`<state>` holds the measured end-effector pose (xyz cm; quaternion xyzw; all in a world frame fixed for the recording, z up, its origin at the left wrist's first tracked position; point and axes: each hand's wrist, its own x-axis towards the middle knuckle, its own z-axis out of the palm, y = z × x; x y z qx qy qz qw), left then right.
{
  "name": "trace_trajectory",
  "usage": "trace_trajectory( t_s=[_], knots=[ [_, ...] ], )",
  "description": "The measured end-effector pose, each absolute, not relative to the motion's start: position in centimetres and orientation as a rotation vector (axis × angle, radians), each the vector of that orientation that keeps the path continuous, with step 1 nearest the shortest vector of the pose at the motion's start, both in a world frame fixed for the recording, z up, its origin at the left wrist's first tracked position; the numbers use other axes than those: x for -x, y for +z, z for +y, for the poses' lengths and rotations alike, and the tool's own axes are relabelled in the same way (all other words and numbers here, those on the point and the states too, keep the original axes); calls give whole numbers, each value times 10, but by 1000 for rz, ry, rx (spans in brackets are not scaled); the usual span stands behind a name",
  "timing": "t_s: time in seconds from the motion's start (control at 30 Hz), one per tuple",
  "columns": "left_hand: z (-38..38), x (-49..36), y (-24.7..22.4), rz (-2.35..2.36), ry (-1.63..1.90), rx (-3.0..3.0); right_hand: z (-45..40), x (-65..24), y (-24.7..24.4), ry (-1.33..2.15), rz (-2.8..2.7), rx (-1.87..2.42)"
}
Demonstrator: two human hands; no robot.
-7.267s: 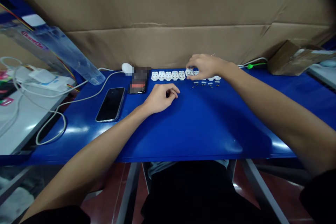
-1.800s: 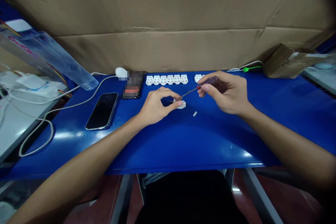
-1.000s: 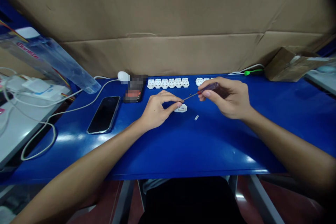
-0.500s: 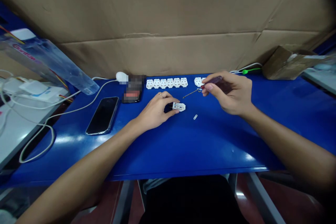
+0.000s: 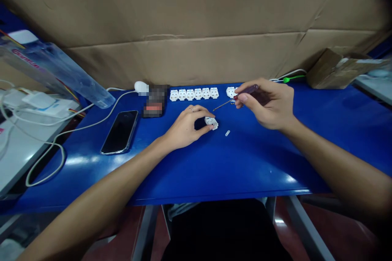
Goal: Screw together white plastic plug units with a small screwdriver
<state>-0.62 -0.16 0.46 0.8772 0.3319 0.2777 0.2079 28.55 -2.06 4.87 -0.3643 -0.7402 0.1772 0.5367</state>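
Left hand (image 5: 186, 127) pinches white plug (image 5: 211, 122), well back from the blue table's (image 5: 245, 163) front edge. Right hand (image 5: 269, 104) grips small screwdriver (image 5: 248, 89) narrowly, tip just above the plug.

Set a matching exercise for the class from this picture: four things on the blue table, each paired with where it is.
Things:
1. small screwdriver
2. single white plug housing
3. black smartphone
4. row of white plug housings

Places:
A. along the far edge of the blue table
B. held in the right hand
C. under the left hand's fingertips
D. flat on the table, left of the left hand

Pairs: 1-B, 2-C, 3-D, 4-A
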Motion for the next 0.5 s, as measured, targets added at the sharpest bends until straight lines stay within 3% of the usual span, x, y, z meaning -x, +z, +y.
trace_trajectory(
  t_s=[0.37,0.5],
  knots=[
    [-15,0,5,746,920,-2619,-9,-286,44,366,-1709,677],
    [-32,-11,5,659,693,-2946,-9,-286,44,383,-1689,690]
  ],
)
